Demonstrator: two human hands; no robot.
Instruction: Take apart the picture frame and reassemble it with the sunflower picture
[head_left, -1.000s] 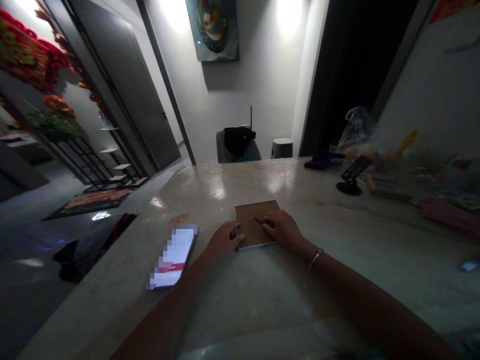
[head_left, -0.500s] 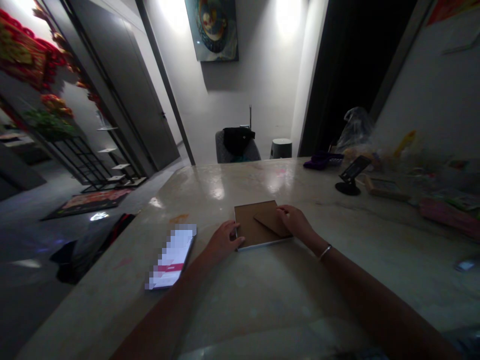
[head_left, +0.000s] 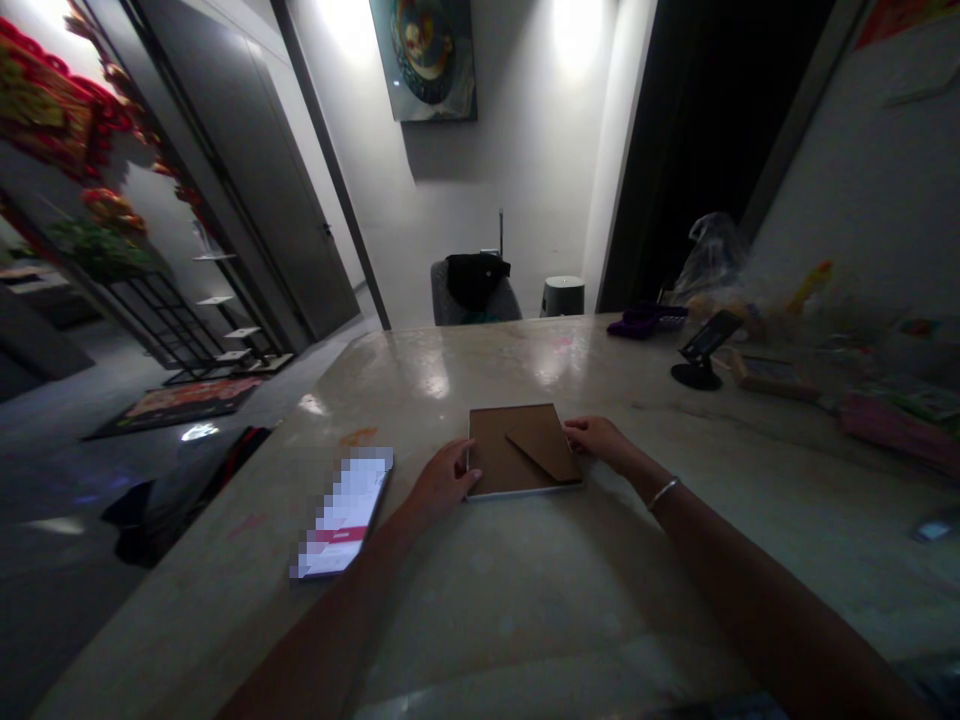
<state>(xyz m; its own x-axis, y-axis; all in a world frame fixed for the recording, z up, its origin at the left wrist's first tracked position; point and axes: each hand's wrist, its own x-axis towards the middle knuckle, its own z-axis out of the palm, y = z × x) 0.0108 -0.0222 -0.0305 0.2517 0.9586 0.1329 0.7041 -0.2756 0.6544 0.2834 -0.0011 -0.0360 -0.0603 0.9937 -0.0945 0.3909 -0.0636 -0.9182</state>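
A flat rectangular photo frame, brown backing upward with a thin white edge, lies near the middle of the pale polished stone bench. A tapered brown stand flap lies angled across its right half. The left hand sits at the frame's left edge, its loosely curved fingers touching that edge without closing around it. The right hand lies just beyond the flap's right end, its fingers extended close together at the frame's right corner. A silver bangle circles the right wrist. A smartphone with a blurred screen lies left of the left hand.
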